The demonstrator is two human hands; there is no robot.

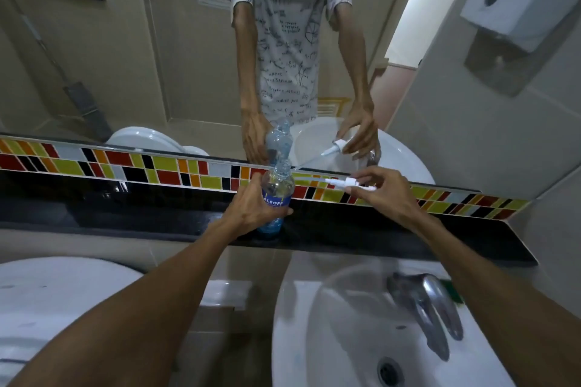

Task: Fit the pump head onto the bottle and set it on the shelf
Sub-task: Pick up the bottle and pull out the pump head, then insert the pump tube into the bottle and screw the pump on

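A clear bottle with a blue label and blue liquid stands on the black shelf below the mirror. My left hand is wrapped around its middle, and its neck is uncapped. My right hand holds the white pump head sideways, to the right of the bottle's neck. The pump's thin clear tube points left toward the bottle mouth, and its tip lies close beside the neck.
A white sink with a chrome tap lies below the shelf on the right, a second basin on the left. A coloured tile strip and mirror back the shelf. A paper dispenser hangs upper right.
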